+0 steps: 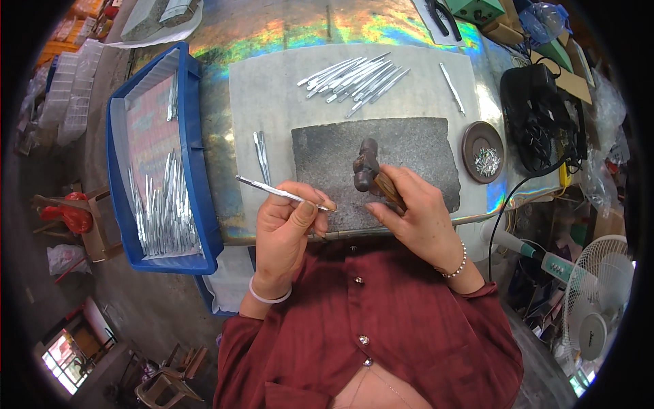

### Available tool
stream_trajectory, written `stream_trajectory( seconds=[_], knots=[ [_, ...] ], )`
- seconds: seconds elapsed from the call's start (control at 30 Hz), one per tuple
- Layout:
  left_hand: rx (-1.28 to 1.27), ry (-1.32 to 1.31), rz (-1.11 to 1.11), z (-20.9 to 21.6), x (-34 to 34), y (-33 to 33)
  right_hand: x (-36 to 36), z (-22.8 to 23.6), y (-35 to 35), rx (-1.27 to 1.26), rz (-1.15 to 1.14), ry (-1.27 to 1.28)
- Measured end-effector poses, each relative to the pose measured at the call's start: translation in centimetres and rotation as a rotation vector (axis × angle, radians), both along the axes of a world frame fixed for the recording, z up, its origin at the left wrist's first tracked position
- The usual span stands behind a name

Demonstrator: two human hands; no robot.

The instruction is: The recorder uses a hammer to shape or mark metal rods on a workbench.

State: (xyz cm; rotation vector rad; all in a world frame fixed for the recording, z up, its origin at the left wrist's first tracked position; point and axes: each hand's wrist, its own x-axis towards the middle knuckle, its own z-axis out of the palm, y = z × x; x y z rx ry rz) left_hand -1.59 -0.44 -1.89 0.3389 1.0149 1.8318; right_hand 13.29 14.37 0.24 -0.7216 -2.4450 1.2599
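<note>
Between the fingers of my left hand (pixel 283 221) is a slim silver metal rod (pixel 262 185), tilted with one end toward the dark stone slab (pixel 422 157). My right hand (pixel 419 211) is closed around the wooden handle (pixel 388 187) of a small hammer. The dark hammer head (pixel 366 167) is over the slab. A pair of similar rods (pixel 261 157) lies just left of the slab. Beyond it a loose pile of silver rods (pixel 354 78) rests on a pale sheet (pixel 266 88). One single rod (pixel 452 88) lies apart at the right.
A blue tray (pixel 211 218) with many silver rods (pixel 170 211) stands at the left. On the right is a round brown dish (pixel 470 167) with tiny metal pieces (pixel 487 161). A black bag-like object (pixel 531 102) with a cable lies beyond. A fan (pixel 596 300) stands at lower right.
</note>
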Motion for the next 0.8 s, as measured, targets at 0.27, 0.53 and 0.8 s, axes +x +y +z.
stream_trajectory(
  seconds=[0.27, 0.53, 0.8],
  knots=[
    [-0.019, 0.051, -0.018, 0.0, 0.1, 0.0, 0.1, -0.6, 0.7, 0.052, 0.01, -0.043],
    [-0.138, 0.309, -0.132, -0.4, 0.7, 2.3, -0.4, -1.2, 1.0, -0.048, 0.043, 0.061],
    [-0.252, 0.733, -0.206, -1.2, 1.0, 4.0, 3.0, -2.6, 1.2, -0.617, -0.179, 0.166]
  ],
)
